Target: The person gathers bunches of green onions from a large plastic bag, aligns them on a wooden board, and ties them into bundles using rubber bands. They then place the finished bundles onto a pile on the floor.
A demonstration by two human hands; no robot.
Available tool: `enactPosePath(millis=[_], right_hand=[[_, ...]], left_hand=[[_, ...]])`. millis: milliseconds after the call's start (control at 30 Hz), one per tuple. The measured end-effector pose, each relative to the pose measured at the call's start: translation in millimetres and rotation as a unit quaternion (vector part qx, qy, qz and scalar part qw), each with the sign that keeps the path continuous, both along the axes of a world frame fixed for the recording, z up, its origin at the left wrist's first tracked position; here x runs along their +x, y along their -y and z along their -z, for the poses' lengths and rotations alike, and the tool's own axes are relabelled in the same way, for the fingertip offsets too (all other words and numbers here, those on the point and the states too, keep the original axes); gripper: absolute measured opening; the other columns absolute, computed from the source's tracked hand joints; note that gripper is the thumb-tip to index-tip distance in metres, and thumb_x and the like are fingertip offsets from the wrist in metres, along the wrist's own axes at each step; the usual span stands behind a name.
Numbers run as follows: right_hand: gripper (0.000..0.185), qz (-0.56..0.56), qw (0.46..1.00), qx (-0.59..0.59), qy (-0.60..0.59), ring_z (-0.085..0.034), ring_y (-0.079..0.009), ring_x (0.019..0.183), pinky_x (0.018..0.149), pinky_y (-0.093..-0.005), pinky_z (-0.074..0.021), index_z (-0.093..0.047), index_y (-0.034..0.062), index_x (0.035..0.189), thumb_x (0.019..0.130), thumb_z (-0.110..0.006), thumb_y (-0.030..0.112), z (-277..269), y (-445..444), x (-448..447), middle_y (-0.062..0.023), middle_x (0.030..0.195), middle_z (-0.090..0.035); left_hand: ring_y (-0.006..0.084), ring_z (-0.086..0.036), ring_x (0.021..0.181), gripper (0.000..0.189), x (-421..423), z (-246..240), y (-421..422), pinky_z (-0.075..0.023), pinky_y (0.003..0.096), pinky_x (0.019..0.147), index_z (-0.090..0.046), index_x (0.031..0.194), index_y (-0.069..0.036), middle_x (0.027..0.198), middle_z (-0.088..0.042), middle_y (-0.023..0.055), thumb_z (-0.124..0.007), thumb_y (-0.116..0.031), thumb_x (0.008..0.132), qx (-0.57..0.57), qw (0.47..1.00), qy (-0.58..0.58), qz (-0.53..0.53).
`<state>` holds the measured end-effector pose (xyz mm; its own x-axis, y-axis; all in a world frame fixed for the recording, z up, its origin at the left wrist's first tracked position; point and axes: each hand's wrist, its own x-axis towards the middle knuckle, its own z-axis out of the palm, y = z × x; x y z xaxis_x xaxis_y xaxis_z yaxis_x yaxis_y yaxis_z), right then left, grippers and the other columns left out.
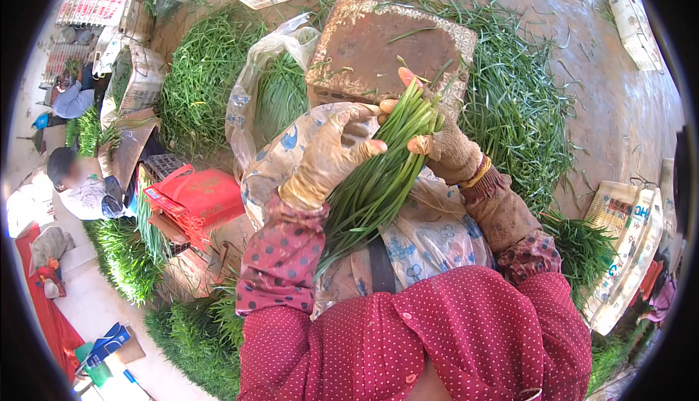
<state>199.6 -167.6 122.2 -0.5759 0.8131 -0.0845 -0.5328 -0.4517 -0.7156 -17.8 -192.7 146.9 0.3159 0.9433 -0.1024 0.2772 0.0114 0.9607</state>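
Note:
A bundle of long green leafy stalks, like garlic chives (382, 177), lies slantwise over my lap, its pale cut ends up and away from me. My right hand (445, 142), in a worn knit glove with bare fingertips, holds the bundle near those ends. My left hand (341, 150), in a stained glove with bare fingertips, is spread at the bundle's left side, thumb and fingers apart. Beyond the hands stands a low block with a brown top and patterned edge (393, 46), with a few loose stalks on it. A stained printed apron (437, 221) covers my lap.
Heaps of green stalks lie left (202, 73) and right (513, 95) of the block. An open plastic bag (240, 101) holds more. A red bag (205, 193), plastic crates (620, 253) and stacked green bundles (191, 341) stand around. Another person (90, 193) sits at the left.

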Motion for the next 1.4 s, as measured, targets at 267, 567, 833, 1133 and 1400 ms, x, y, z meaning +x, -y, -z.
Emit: enactPosePath(millis=[267, 567, 833, 1133, 1400], right_hand=[[0.115, -0.007, 0.999, -0.014, -0.027, -0.058, -0.0237, 0.111, 0.096, -0.0376, -0.0477, -0.008, 0.0227, 0.154, 0.069, -0.082, 0.002, -2, 1, -10, -0.0142, 0.129, -0.054], [0.115, -0.017, 0.999, 0.024, 0.026, -0.056, -0.0244, 0.118, 0.097, -0.0386, -0.0473, -0.008, 0.0237, 0.154, 0.069, -0.082, 0.002, 0, 0, -5, -0.0133, 0.127, -0.056], [0.092, 0.026, 0.996, -0.011, 0.086, -0.062, -0.0179, 0.103, 0.088, -0.0323, -0.0516, -0.023, 0.0136, 0.151, 0.076, -0.073, -0.003, -7, 3, -9, -0.0065, 0.112, -0.063], [0.09, -0.015, 0.999, 0.027, -0.01, -0.058, -0.0169, 0.11, 0.095, -0.0331, -0.0467, -0.021, 0.0117, 0.151, 0.079, -0.074, 0.004, -8, 4, -17, -0.0062, 0.128, -0.057], [0.06, 0.003, 0.997, -0.044, 0.07, -0.063, -0.0243, 0.1, 0.089, -0.0395, -0.0519, -0.045, 0.0037, 0.133, 0.079, -0.072, 0.005, -7, 10, -17, -0.0089, 0.106, -0.064]], left_hand=[[0.0301, -0.059, 0.11, 0.028, 20, 11, 17, -0.0449, 0.0362, 0.095, -0.069, 0.106, -0.003, 0.114, -0.064, 0.0168, -0.072, -0.018, 0.083, 0.152, 0.985, -0.083, -0.012], [0.014, -0.063, 0.083, 0.012, 19, 0, 11, -0.0488, 0.0276, 0.077, -0.071, 0.095, -0.003, 0.088, -0.068, 0.005, -0.066, -0.012, 0.09, -0.017, 0.992, 0.057, -0.112], [0.0146, -0.064, 0.094, 0.018, 22, -12, -1, -0.0491, 0.0293, 0.088, -0.069, 0.102, 0.001, 0.105, -0.071, 0.0084, -0.067, -0.013, 0.09, 0.057, 0.996, -0.023, -0.069], [0.0116, -0.064, 0.093, 0.019, 33, -23, -27, -0.0514, 0.0253, 0.083, -0.066, 0.107, 0.003, 0.101, -0.07, 0.0076, -0.062, -0.006, 0.092, -0.061, 0.996, 0.068, 0.019], [0.0094, -0.062, 0.068, 0.019, 44, -76, -71, -0.0502, 0.0214, 0.062, -0.068, 0.108, -0.001, 0.084, -0.069, 0.0068, -0.061, -0.006, 0.091, 0.05, 0.975, 0.211, 0.042]])
